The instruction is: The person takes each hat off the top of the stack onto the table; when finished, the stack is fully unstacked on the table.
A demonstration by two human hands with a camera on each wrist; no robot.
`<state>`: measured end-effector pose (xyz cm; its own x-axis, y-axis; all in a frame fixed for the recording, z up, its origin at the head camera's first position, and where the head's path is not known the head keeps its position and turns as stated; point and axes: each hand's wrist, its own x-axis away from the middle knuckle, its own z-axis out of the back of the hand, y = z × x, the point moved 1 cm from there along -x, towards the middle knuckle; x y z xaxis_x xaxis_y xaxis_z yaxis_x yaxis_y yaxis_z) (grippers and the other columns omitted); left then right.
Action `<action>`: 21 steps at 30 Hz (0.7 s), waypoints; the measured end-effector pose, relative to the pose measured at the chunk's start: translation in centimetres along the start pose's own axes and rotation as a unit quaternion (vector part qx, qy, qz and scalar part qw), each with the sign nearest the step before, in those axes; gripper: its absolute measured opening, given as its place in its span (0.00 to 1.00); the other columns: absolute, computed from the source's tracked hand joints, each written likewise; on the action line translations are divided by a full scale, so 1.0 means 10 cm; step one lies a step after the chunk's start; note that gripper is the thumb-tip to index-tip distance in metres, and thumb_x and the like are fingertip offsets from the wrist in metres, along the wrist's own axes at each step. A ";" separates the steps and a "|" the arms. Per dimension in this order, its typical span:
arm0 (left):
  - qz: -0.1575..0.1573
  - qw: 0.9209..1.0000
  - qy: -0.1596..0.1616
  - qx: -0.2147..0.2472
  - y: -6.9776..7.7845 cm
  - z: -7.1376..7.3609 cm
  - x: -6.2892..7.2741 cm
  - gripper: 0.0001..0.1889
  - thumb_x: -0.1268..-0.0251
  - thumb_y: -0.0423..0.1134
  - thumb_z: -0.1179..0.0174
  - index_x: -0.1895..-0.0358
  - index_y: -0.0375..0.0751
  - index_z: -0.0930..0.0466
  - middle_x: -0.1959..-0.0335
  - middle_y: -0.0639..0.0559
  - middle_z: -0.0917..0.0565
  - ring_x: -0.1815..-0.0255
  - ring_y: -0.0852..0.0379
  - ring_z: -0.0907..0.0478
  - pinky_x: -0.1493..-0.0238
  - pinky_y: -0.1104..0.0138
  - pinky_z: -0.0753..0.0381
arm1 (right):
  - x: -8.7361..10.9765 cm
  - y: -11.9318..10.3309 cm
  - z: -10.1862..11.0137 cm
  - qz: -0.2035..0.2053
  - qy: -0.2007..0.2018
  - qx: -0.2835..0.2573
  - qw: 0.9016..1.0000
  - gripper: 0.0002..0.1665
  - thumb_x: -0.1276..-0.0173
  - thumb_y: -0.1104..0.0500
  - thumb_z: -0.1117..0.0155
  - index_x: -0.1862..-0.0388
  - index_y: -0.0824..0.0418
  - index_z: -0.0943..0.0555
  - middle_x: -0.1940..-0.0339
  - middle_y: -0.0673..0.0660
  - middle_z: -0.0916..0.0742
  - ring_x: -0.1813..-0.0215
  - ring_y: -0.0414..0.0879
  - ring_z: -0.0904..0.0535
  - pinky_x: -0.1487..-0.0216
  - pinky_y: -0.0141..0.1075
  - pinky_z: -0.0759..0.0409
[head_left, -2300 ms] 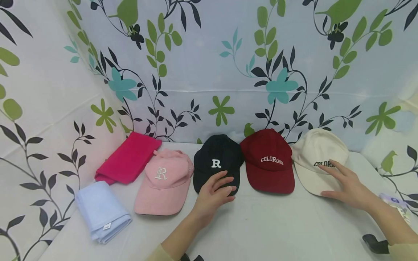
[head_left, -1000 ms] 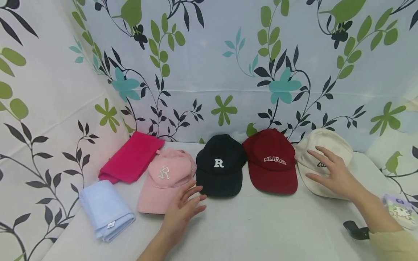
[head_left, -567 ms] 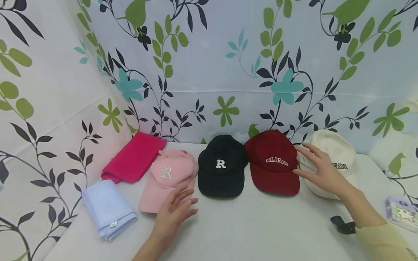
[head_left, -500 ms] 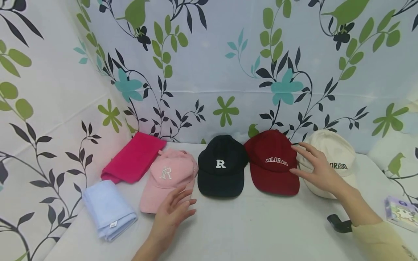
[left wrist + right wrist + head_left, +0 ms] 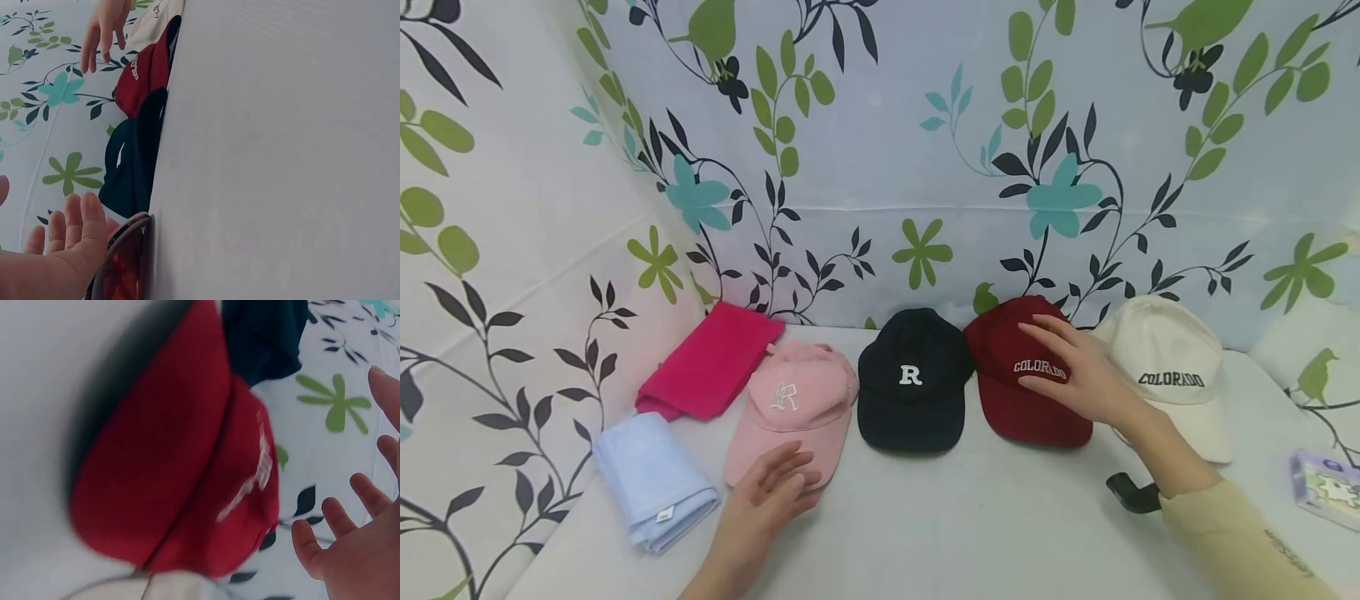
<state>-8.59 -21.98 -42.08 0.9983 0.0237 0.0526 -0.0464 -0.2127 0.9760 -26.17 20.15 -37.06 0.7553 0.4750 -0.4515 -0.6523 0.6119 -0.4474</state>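
Observation:
Four caps stand in a row along the back of the white table. My right hand (image 5: 1078, 371), fingers spread and holding nothing, hovers over the dark red COLORADO cap (image 5: 1033, 425); the right wrist view shows it apart from that red cap (image 5: 181, 456). The cream COLORADO cap (image 5: 1172, 358) is just right of it. At the left, my left hand (image 5: 765, 500) hangs with relaxed fingers before the brim of the pink cap (image 5: 797, 400), holding nothing. Between the hands sits the black cap with a white R (image 5: 912, 408).
Left of the caps lie a folded bright pink cloth (image 5: 711, 362) and a folded light blue cloth (image 5: 655, 483) with a small tag. A purple patterned packet (image 5: 1326, 487) rests at the far right. Behind everything hangs a leaf-printed curtain (image 5: 850, 150).
My right hand has moved left from the cream cap to over the red cap. My left hand has drawn left and nearer, from the black cap to the pink cap's brim. The caps stay put.

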 end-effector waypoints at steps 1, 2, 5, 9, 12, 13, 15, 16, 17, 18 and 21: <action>0.003 1.000 0.004 -0.001 0.01 0.01 0.01 0.27 0.25 0.31 0.46 0.27 0.32 0.40 0.34 0.34 0.29 0.43 0.48 0.21 0.45 0.58 0.17 | -0.03 -0.03 -0.02 0.001 -0.002 -0.002 1.000 0.45 0.39 0.56 0.23 0.24 0.54 0.31 0.25 0.63 0.32 0.28 0.64 0.39 0.42 0.68 0.26; 0.012 1.000 0.011 -0.003 0.01 0.03 0.01 0.26 0.25 0.32 0.45 0.27 0.33 0.39 0.34 0.35 0.29 0.43 0.49 0.21 0.45 0.58 0.17 | -0.06 -0.05 -0.05 0.003 -0.005 -0.007 1.000 0.45 0.39 0.56 0.23 0.24 0.54 0.31 0.25 0.63 0.32 0.28 0.64 0.39 0.41 0.68 0.28; 0.028 0.999 0.022 -0.013 0.02 0.08 0.03 0.26 0.24 0.34 0.45 0.27 0.34 0.38 0.35 0.36 0.28 0.43 0.50 0.21 0.45 0.59 0.18 | -0.15 -0.14 -0.14 0.000 -0.015 -0.024 1.000 0.46 0.40 0.56 0.23 0.24 0.53 0.32 0.24 0.61 0.34 0.26 0.62 0.42 0.38 0.70 0.33; 0.035 0.998 0.038 -0.025 0.01 0.14 0.06 0.26 0.25 0.36 0.43 0.28 0.35 0.37 0.37 0.37 0.26 0.44 0.51 0.20 0.46 0.59 0.17 | -0.26 -0.26 -0.24 -0.007 -0.040 -0.042 0.998 0.47 0.39 0.54 0.23 0.23 0.53 0.33 0.23 0.59 0.35 0.24 0.61 0.45 0.35 0.68 0.34; 0.033 0.998 0.046 -0.027 0.01 0.18 0.08 0.26 0.25 0.36 0.43 0.29 0.34 0.36 0.40 0.38 0.24 0.45 0.51 0.20 0.47 0.59 0.17 | -0.35 -0.35 -0.30 -0.007 -0.051 -0.052 0.997 0.47 0.38 0.53 0.24 0.23 0.54 0.34 0.23 0.59 0.36 0.24 0.60 0.45 0.35 0.66 0.33; 0.027 0.998 0.047 -0.027 0.01 0.19 0.09 0.26 0.25 0.35 0.43 0.29 0.33 0.36 0.40 0.38 0.24 0.46 0.51 0.19 0.47 0.58 0.17 | -0.38 -0.37 -0.31 -0.006 -0.052 -0.054 0.997 0.47 0.38 0.53 0.24 0.22 0.54 0.34 0.23 0.59 0.36 0.24 0.61 0.46 0.35 0.66 0.32; 0.017 0.998 0.046 -0.025 0.00 0.22 0.11 0.25 0.25 0.33 0.44 0.30 0.31 0.36 0.42 0.38 0.23 0.46 0.51 0.19 0.48 0.58 0.16 | -0.43 -0.41 -0.34 0.000 -0.052 -0.058 0.997 0.47 0.38 0.53 0.24 0.23 0.54 0.34 0.23 0.60 0.36 0.25 0.61 0.45 0.35 0.66 0.32; 0.011 0.999 0.045 -0.026 0.00 0.23 0.12 0.25 0.24 0.33 0.45 0.29 0.30 0.37 0.42 0.38 0.23 0.46 0.50 0.19 0.48 0.58 0.16 | -0.46 -0.43 -0.36 0.005 -0.051 -0.059 0.997 0.47 0.38 0.53 0.24 0.23 0.54 0.34 0.23 0.60 0.36 0.25 0.61 0.44 0.35 0.66 0.32; 0.008 0.999 0.046 -0.026 0.00 0.24 0.13 0.25 0.24 0.32 0.45 0.29 0.29 0.37 0.42 0.38 0.23 0.47 0.50 0.19 0.48 0.58 0.16 | -0.48 -0.45 -0.38 0.010 -0.051 -0.062 0.997 0.46 0.38 0.54 0.24 0.23 0.55 0.34 0.23 0.61 0.36 0.25 0.61 0.44 0.35 0.66 0.33; 0.007 0.998 0.048 -0.025 0.00 0.26 0.14 0.25 0.24 0.32 0.45 0.29 0.29 0.37 0.43 0.38 0.23 0.47 0.51 0.19 0.48 0.58 0.16 | -0.51 -0.47 -0.41 0.016 -0.051 -0.067 0.996 0.46 0.37 0.54 0.24 0.23 0.55 0.33 0.23 0.62 0.36 0.25 0.61 0.44 0.34 0.66 0.34; 0.011 0.998 0.053 -0.022 -0.01 0.30 0.16 0.25 0.23 0.33 0.46 0.29 0.29 0.38 0.43 0.39 0.23 0.47 0.50 0.18 0.48 0.58 0.16 | -0.60 -0.52 -0.48 0.030 -0.051 -0.079 0.995 0.45 0.37 0.54 0.25 0.24 0.57 0.33 0.24 0.61 0.35 0.25 0.60 0.43 0.33 0.65 0.35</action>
<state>-6.85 -24.90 -42.71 0.9879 0.1236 0.0937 -0.0718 -0.1708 0.9827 -27.58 11.07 -35.74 0.7118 0.5742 -0.4044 -0.6923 0.4767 -0.5417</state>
